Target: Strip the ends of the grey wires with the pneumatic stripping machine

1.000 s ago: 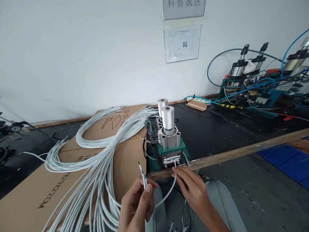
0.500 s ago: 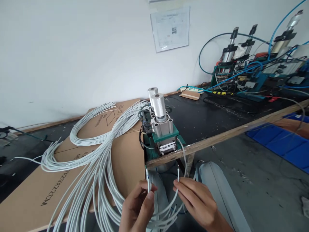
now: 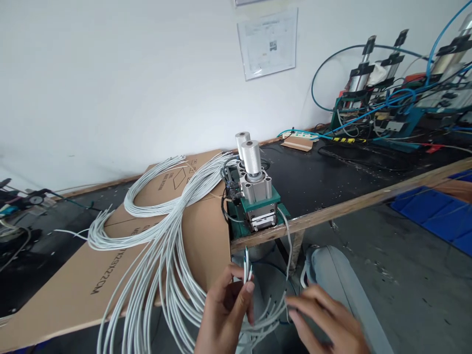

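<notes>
My left hand [image 3: 228, 307] pinches the ends of several white cables [image 3: 246, 268] between thumb and fingers, tips pointing up, with dark and white wire ends showing. Low on the right, my right hand [image 3: 326, 319] has its thumb and fingers apart, its fingertips close beside more loose cable ends [image 3: 271, 314]. Whether it touches one of them I cannot tell. Just beyond both hands, a small pneumatic machine [image 3: 260, 191] with two knurled silver cylinders stands on a green base at the bench edge.
A large bundle of white cables [image 3: 184, 196] lies looped over flattened cardboard [image 3: 206, 246] on the left. The black bench [image 3: 313, 182] runs to the right, with more pneumatic machines [image 3: 359, 78] and blue hoses at its back. A blue crate [image 3: 435, 216] sits on the floor at right.
My right hand has let go of the single cable it held upright and drawn its fingers apart. More cable ends now stand in my left hand. The view has turned slightly left.
</notes>
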